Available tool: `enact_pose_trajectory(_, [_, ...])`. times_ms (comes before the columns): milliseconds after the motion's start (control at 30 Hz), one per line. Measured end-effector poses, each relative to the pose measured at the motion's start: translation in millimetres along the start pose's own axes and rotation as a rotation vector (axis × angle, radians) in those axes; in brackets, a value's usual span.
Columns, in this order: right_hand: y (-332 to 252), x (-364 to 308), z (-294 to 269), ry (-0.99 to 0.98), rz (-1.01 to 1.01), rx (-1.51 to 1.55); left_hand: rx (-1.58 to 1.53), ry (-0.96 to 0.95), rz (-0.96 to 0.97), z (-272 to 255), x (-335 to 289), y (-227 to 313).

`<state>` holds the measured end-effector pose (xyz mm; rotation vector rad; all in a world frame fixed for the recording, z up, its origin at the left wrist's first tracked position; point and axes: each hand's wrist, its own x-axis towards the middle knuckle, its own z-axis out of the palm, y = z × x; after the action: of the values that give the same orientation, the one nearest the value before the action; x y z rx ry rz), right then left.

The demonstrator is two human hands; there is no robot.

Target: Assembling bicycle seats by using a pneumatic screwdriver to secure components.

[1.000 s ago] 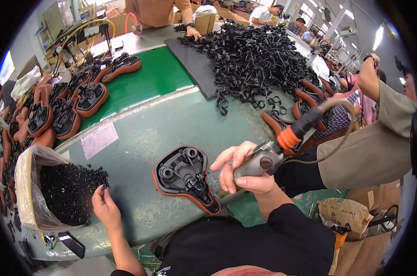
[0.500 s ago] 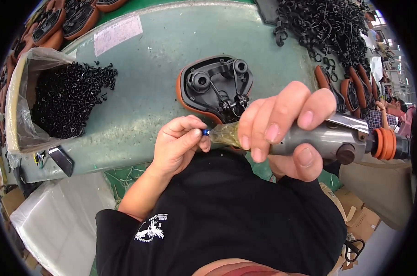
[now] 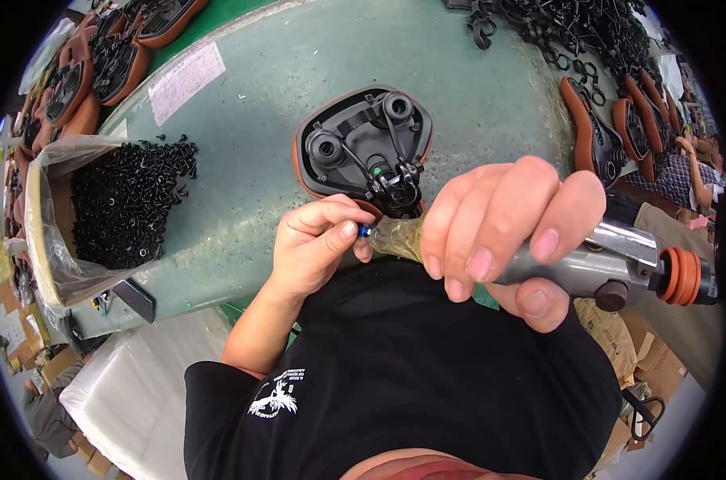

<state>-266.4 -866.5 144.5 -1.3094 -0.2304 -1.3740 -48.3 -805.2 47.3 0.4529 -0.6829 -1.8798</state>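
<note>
A grey air screwdriver (image 3: 575, 276), its front end wrapped in clear yellowish tape, lies across my right hand (image 3: 503, 228). My right fingers curl over its body from above, with the thumb beneath. At its tip, my left hand (image 3: 311, 248) pinches a small blue piece (image 3: 364, 231) between thumb and forefinger; it may be a blue-coated screw, but the fingers hide most of it. Just beyond both hands, a bicycle saddle (image 3: 355, 152) with a brown rim rests underside up, showing its black shell, two round sockets and a metal clamp. Its near end is partly behind my left fingers.
At left, black screws (image 3: 131, 196) spill from a plastic-lined box (image 3: 41, 232) onto the green table (image 3: 243, 160). A phone-like black slab (image 3: 136, 300) lies nearby. More saddles (image 3: 595, 132) and a heap of black clamps (image 3: 571, 32) lie right. A person (image 3: 675, 180) is at far right.
The view has shifted, so the table and saddle sit differently in the picture. Both hands keep their grips, the blue piece still meeting the screwdriver's tip.
</note>
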Motion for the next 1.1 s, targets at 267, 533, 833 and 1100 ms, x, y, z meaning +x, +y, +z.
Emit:
enact_pose_trajectory(267, [-4, 0, -8, -0.019, -0.036, -0.088, 0.007, 0.043, -0.052, 9, 11, 8])
enact_pose_trajectory(533, [-21, 2, -16, -0.040, -0.075, -0.328, 1.773, 0.300, 0.900, -9, 42, 42])
enact_pose_trajectory(833, [-20, 5, -20, -0.097, 0.017, -0.414, 1.802, 0.199, 0.937, -36, 68, 26])
enact_pose_trajectory(1100, [-11, 14, -29, -0.177, 0.012, -0.417, 1.745, 0.262, 0.842, -29, 59, 31])
